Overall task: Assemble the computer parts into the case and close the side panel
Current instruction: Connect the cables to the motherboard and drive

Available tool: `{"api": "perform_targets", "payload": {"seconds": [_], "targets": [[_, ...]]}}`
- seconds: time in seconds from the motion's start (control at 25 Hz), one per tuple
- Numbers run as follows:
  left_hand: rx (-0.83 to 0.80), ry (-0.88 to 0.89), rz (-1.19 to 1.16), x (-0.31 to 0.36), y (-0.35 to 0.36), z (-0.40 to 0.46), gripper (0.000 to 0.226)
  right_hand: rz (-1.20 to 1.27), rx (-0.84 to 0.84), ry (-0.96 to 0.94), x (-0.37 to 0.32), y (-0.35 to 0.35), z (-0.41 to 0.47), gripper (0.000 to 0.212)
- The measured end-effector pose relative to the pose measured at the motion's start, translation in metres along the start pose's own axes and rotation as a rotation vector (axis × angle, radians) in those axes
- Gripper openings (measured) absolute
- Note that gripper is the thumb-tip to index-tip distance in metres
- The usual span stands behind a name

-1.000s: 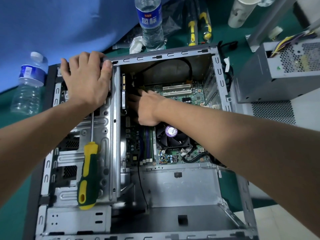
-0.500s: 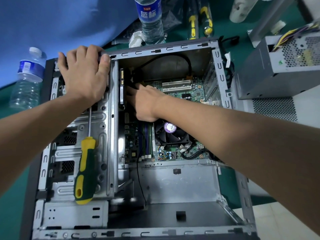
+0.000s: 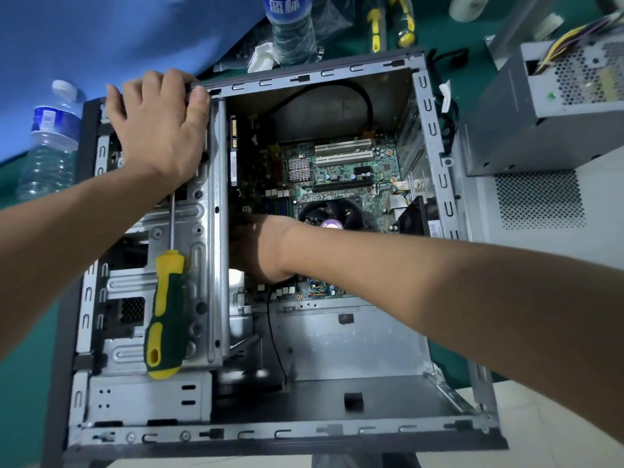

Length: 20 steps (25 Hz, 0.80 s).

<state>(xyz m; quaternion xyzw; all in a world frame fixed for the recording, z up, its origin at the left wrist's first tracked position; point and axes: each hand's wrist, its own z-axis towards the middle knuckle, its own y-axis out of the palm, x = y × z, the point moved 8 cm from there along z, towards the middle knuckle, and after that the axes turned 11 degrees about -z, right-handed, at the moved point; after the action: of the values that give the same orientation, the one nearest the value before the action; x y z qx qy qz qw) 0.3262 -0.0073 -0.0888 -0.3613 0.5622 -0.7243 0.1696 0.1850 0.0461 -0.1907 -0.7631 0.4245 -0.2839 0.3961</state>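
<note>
The open computer case (image 3: 304, 430) lies on its side, with the green motherboard (image 3: 337, 170) and CPU fan (image 3: 332, 214) inside. My left hand (image 3: 158, 130) holds the far left corner of the drive cage (image 3: 199, 251), fingers bent over its edge. My right hand (image 3: 260, 248) reaches down inside the case by the memory slots, next to the cage wall. Its fingers are hidden in shadow. A yellow-and-green screwdriver (image 3: 167, 315) lies on top of the cage.
A grey power supply (image 3: 547, 92) with loose wires sits at the right on a white perforated panel (image 3: 540, 197). One water bottle (image 3: 47, 140) lies at the left, another (image 3: 292, 28) stands behind the case beside more screwdrivers (image 3: 374, 25). A thin black cable (image 3: 275, 342) runs along the case floor.
My right hand has moved from the far end of the motherboard toward me, down to the memory slots. My left hand stays on the cage corner.
</note>
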Motion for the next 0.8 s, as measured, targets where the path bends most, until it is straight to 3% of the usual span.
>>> {"api": "perform_targets", "payload": {"seconds": [0.16, 0.36, 0.48, 0.64, 0.72, 0.8], "targets": [[-0.005, 0.002, 0.005, 0.000, 0.000, 0.001, 0.040, 0.089, 0.259, -0.012, 0.002, -0.029, -0.020, 0.036], [-0.004, 0.003, 0.007, 0.001, 0.000, 0.000, 0.040, -0.073, 0.097, 0.095, -0.002, -0.017, -0.006, 0.054], [-0.004, 0.005, 0.006, 0.000, 0.000, 0.001, 0.040, -0.099, 0.180, 0.099, 0.000, -0.023, -0.013, 0.052], [0.000, 0.011, 0.004, -0.002, 0.001, 0.001, 0.039, 0.257, 0.280, 0.136, 0.013, -0.041, -0.039, 0.016], [-0.001, 0.012, -0.001, -0.001, 0.001, 0.001, 0.039, 0.438, 0.307, 0.248, 0.036, -0.041, -0.053, 0.031], [0.004, 0.017, 0.001, -0.001, 0.001, 0.001, 0.040, 0.570, 0.330, 0.321, 0.051, -0.034, -0.063, 0.028]]}}
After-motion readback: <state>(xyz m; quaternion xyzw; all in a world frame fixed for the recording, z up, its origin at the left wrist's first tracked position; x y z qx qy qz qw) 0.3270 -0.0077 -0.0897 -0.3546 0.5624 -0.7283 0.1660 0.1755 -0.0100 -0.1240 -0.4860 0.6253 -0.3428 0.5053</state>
